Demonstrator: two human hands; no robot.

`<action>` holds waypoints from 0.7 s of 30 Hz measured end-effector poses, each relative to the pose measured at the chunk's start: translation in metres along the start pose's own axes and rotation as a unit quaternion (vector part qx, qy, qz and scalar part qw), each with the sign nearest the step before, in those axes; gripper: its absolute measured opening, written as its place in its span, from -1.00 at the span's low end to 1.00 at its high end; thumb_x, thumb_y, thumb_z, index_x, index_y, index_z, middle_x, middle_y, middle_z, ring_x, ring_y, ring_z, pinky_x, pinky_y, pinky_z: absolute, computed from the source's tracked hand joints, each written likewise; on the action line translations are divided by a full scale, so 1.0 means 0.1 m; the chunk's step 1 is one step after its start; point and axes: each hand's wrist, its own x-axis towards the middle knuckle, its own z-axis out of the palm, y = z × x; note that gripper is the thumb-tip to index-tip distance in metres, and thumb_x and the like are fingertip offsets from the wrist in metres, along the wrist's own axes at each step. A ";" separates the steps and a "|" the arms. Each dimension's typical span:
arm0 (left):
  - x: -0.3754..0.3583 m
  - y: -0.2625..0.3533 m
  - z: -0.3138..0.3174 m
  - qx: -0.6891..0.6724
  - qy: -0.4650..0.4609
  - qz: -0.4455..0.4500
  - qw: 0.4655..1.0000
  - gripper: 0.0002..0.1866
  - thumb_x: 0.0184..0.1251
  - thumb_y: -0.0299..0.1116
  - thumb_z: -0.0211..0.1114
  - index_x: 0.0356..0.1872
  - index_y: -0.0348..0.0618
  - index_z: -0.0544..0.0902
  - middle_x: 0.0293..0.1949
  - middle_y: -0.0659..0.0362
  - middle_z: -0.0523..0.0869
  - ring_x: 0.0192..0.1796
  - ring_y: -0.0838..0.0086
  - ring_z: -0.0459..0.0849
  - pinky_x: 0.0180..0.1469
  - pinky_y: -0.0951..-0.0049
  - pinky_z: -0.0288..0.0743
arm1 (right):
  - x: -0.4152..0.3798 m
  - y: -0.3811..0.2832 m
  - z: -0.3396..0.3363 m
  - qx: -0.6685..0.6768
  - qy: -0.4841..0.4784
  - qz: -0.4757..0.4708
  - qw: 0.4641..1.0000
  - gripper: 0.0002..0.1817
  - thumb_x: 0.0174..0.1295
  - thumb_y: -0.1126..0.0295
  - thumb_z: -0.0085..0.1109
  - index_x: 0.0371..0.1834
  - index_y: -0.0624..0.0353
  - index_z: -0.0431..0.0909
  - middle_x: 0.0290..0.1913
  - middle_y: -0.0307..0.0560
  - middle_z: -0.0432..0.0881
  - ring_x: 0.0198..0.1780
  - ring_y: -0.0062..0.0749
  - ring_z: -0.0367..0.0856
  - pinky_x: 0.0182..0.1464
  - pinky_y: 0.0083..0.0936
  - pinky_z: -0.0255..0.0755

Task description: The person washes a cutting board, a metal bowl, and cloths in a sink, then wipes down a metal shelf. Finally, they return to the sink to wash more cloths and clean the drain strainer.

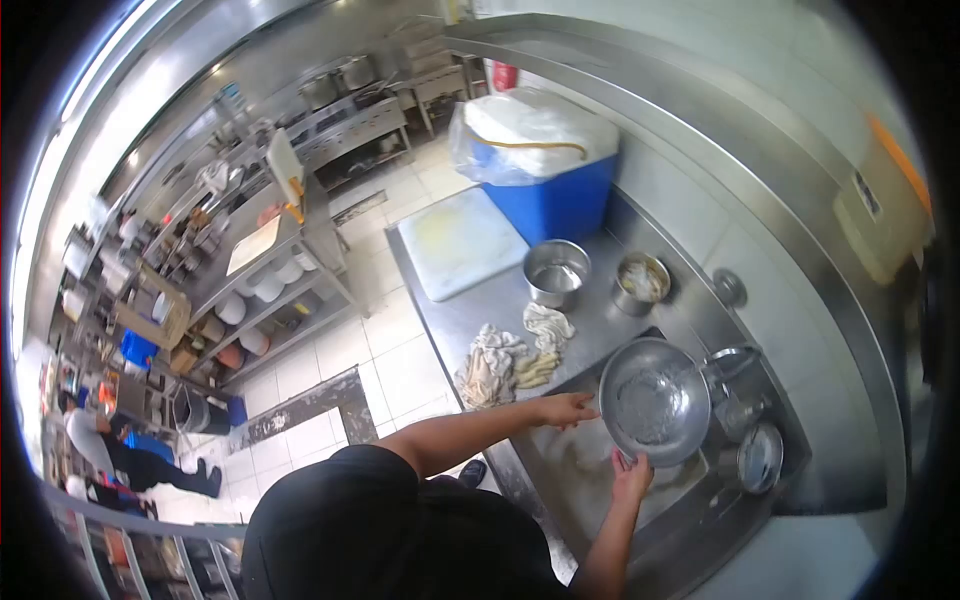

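A round metal bowl (pixel 655 402) is held over the sink (pixel 565 470), below the tap (pixel 728 362). My right hand (pixel 631 474) grips the bowl's near rim, the thumb at its inner side. At the bowl's left edge is my left hand (pixel 568 410), its fingers partly spread and pointing at the rim; whether they touch it is hard to tell. Water or wet shine shows inside the bowl. Crumpled cloths (pixel 492 365) lie on the counter beyond my left hand.
On the steel counter (pixel 440 325) stand a white cutting board (pixel 462 243), two metal pots (pixel 557 273) and a blue cooler (pixel 555 200). A metal shelf (pixel 700 120) runs along the wall. A person (pixel 110 450) is at the far left.
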 end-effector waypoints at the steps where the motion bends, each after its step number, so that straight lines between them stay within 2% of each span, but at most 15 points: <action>1: -0.15 -0.04 -0.12 -0.001 0.000 -0.004 1.000 -0.31 0.47 0.08 0.23 0.46 -0.05 0.30 0.13 0.07 0.64 -0.09 0.36 0.71 -0.17 0.36 0.64 | 0.01 0.02 0.00 0.000 -0.010 -0.001 1.000 -0.42 0.32 0.38 0.09 0.38 0.36 0.26 0.20 0.16 0.50 0.09 0.06 0.61 0.07 -0.19 0.69; 2: -0.32 -0.10 -0.23 -0.002 -0.003 -0.009 1.000 -0.36 0.51 0.10 0.19 0.41 -0.11 0.38 0.08 0.09 0.68 -0.19 0.43 0.72 -0.24 0.44 0.62 | 0.03 0.04 0.01 0.002 -0.017 -0.002 1.000 -0.43 0.32 0.38 0.09 0.38 0.37 0.26 0.20 0.17 0.50 0.08 0.06 0.61 0.07 -0.18 0.70; 6: -0.95 -0.52 -0.69 -0.042 0.094 0.019 0.995 -0.48 0.50 0.08 0.21 0.18 -0.14 0.59 -0.17 0.15 0.76 -0.37 0.45 0.71 -0.31 0.43 0.62 | 0.09 0.07 0.10 0.015 0.014 0.008 1.000 -0.45 0.34 0.37 0.05 0.32 0.49 0.28 0.16 0.22 0.53 0.09 0.05 0.62 0.11 -0.18 0.71; 8: -1.19 -0.91 -0.97 -0.057 0.165 0.012 0.985 -0.53 0.49 0.06 0.22 0.09 -0.15 0.65 -0.29 0.16 0.78 -0.39 0.46 0.71 -0.31 0.44 0.62 | 0.23 0.09 0.12 0.028 0.019 0.023 0.999 -0.46 0.36 0.35 0.01 0.29 0.55 0.28 0.14 0.24 0.54 0.11 0.06 0.62 0.11 -0.20 0.72; 10: -1.52 -1.30 -1.17 0.036 0.307 0.012 0.951 -0.61 0.41 -0.03 0.23 -0.03 -0.12 0.72 -0.37 0.04 0.79 -0.35 0.28 0.79 -0.24 0.29 0.65 | 0.21 0.06 0.23 0.052 0.045 0.022 0.997 -0.53 0.38 0.35 -0.02 0.23 0.51 0.32 0.12 0.24 0.55 0.09 0.10 0.64 0.18 -0.14 0.69; 12: -1.78 -1.88 -1.41 0.040 0.343 -0.044 0.937 -0.59 0.38 -0.01 0.23 -0.01 -0.12 0.72 -0.21 -0.02 0.81 -0.21 0.15 0.80 -0.07 0.20 0.65 | 0.19 0.06 0.33 0.065 0.038 0.018 0.997 -0.56 0.40 0.35 -0.05 0.21 0.49 0.34 0.13 0.24 0.54 0.10 0.11 0.64 0.24 -0.11 0.67; 13: -1.83 -2.32 -1.51 0.092 0.365 -0.071 0.924 -0.57 0.37 0.03 0.23 -0.03 -0.11 0.73 -0.11 -0.05 0.80 -0.03 0.08 0.77 0.06 0.13 0.63 | 0.17 0.05 0.34 0.068 0.020 0.014 0.997 -0.55 0.41 0.34 -0.07 0.23 0.48 0.34 0.16 0.23 0.54 0.13 0.09 0.63 0.26 -0.11 0.66; 14: -2.04 -2.58 -1.56 0.079 0.369 -0.096 0.921 -0.57 0.36 0.03 0.24 -0.01 -0.08 0.74 -0.01 -0.09 0.77 0.08 0.01 0.72 0.16 0.08 0.58 | 0.17 0.03 0.34 0.074 0.006 0.008 0.997 -0.55 0.43 0.33 -0.09 0.24 0.47 0.35 0.18 0.22 0.53 0.16 0.08 0.62 0.28 -0.11 0.65; 17: -2.43 -3.64 -1.68 0.081 0.349 -0.203 0.911 -0.53 0.35 -0.01 0.19 -0.25 -0.31 0.77 -0.15 -0.20 0.78 0.00 -0.06 0.75 0.11 0.03 0.59 | 0.13 0.06 0.42 0.075 -0.016 -0.039 0.996 -0.52 0.44 0.31 -0.12 0.30 0.44 0.35 0.25 0.18 0.51 0.29 0.03 0.54 0.33 -0.14 0.61; 18: -2.48 -4.19 -1.69 0.021 0.321 -0.287 0.902 -0.54 0.35 -0.04 0.18 -0.25 -0.31 0.76 -0.19 -0.21 0.78 -0.04 -0.06 0.76 0.07 0.04 0.61 | 0.15 0.07 0.48 0.081 -0.020 -0.045 0.996 -0.51 0.45 0.31 -0.12 0.33 0.43 0.33 0.27 0.17 0.50 0.33 0.03 0.50 0.34 -0.13 0.60; 19: -2.62 -4.73 -1.64 0.124 0.331 -0.262 0.898 -0.54 0.37 -0.04 0.18 -0.25 -0.31 0.77 -0.19 -0.17 0.80 -0.11 -0.02 0.79 0.00 0.05 0.64 | 0.16 0.09 0.49 0.092 -0.018 -0.054 0.994 -0.49 0.45 0.31 -0.13 0.37 0.42 0.32 0.30 0.15 0.49 0.37 0.03 0.45 0.36 -0.13 0.59; 20: -2.79 -5.05 -1.58 0.086 0.307 -0.338 0.886 -0.54 0.34 0.00 0.23 -0.24 -0.29 0.77 -0.13 -0.15 0.79 -0.16 -0.01 0.80 -0.06 0.07 0.66 | 0.05 0.07 0.61 0.116 -0.001 -0.041 0.992 -0.47 0.47 0.29 -0.10 0.39 0.42 0.31 0.35 0.17 0.46 0.39 0.02 0.42 0.38 -0.12 0.55; 21: -2.94 -5.22 -1.50 0.046 0.293 -0.382 0.875 -0.56 0.36 -0.02 0.22 -0.20 -0.27 0.73 -0.16 -0.10 0.77 -0.19 0.02 0.79 -0.12 0.06 0.66 | -0.03 0.07 0.63 -0.268 -0.081 -0.156 0.947 -0.52 0.48 0.32 -0.06 0.35 0.43 0.37 0.32 0.17 0.51 0.34 -0.03 0.48 0.40 -0.14 0.51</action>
